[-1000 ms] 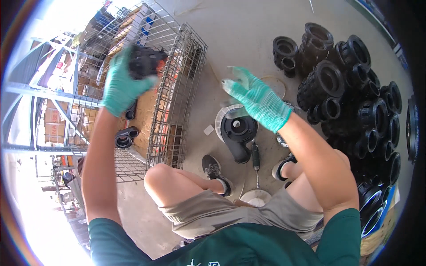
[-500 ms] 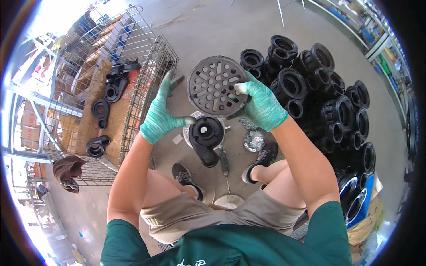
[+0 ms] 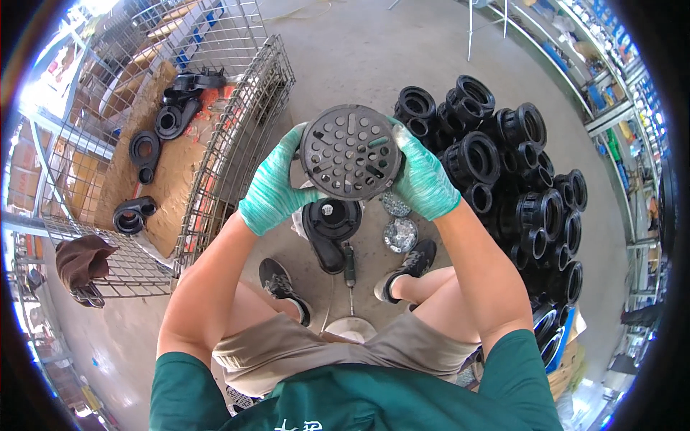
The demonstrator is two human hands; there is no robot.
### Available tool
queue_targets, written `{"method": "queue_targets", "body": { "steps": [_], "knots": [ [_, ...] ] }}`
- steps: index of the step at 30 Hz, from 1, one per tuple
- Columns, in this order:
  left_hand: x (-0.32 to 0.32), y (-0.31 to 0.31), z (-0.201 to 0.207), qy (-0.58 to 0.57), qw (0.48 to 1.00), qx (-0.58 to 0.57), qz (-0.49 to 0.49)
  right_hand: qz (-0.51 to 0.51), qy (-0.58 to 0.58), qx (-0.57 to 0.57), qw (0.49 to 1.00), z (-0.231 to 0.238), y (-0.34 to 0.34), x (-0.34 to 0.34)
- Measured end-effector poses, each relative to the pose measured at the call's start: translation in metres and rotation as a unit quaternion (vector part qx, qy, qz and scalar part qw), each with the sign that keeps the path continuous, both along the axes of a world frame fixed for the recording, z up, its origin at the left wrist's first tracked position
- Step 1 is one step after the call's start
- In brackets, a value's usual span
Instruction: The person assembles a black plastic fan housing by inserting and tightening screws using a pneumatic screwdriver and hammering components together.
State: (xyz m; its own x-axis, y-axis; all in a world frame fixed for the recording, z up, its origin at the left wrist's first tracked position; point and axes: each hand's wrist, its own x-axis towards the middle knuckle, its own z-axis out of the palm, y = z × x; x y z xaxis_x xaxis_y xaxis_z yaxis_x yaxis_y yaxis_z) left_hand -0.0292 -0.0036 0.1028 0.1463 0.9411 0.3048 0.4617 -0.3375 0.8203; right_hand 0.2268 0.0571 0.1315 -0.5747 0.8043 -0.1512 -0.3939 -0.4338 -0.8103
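Observation:
A round dark grey perforated plate [image 3: 338,161], with holes and slots, is held up in front of me between both gloved hands. My left hand [image 3: 277,188] is closed around its left edge, the fingers partly hidden behind it. My right hand [image 3: 425,176] grips the opposite edge, thumb near the rim. Both gloves are green and white. Below the plate, a black spiral-shaped housing [image 3: 328,251] with a round body and side outlet stands near the floor, its top partly covered by the plate and my left hand.
A power screwdriver [image 3: 350,267] stands between my shoes. Two dishes of small metal parts [image 3: 400,235] lie right of the housing. Many black housings [image 3: 471,159] are stacked at right. A wire cage [image 3: 215,169] at left holds several black parts [image 3: 145,149]; a brown cloth [image 3: 83,262] hangs on it.
My left hand has moved right from beside the plate and closed on its left edge. The plate has come slightly lower, and the whole view has shifted.

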Motion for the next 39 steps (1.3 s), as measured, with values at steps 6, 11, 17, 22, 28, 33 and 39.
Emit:
{"method": "queue_targets", "body": {
  "steps": [6,11,17,22,28,33,39],
  "knots": [
    [-0.006,-0.002,-0.001,-0.035,0.999,0.017,0.018,-0.028,-0.011,0.100,0.995,0.005,0.000,-0.016],
    [-0.008,0.000,0.001,-0.086,0.996,0.014,0.017,-0.022,0.010,0.135,0.991,0.010,0.000,-0.019],
    [-0.006,-0.002,0.005,-0.068,0.997,0.031,0.030,-0.033,-0.042,0.170,0.984,0.011,0.000,-0.020],
    [-0.008,-0.007,0.005,-0.058,0.997,0.042,0.042,-0.034,-0.055,0.194,0.979,0.012,-0.006,-0.018],
    [-0.005,-0.010,0.005,-0.103,0.994,0.008,0.035,-0.034,-0.107,0.238,0.965,0.006,-0.001,-0.012],
    [-0.008,-0.011,0.002,-0.073,0.996,0.021,0.037,-0.036,-0.123,0.249,0.960,0.000,0.000,-0.009],
    [-0.010,-0.018,0.007,0.000,0.999,0.018,0.038,-0.005,-0.172,0.189,0.967,0.013,-0.012,-0.006]
  ]
}}
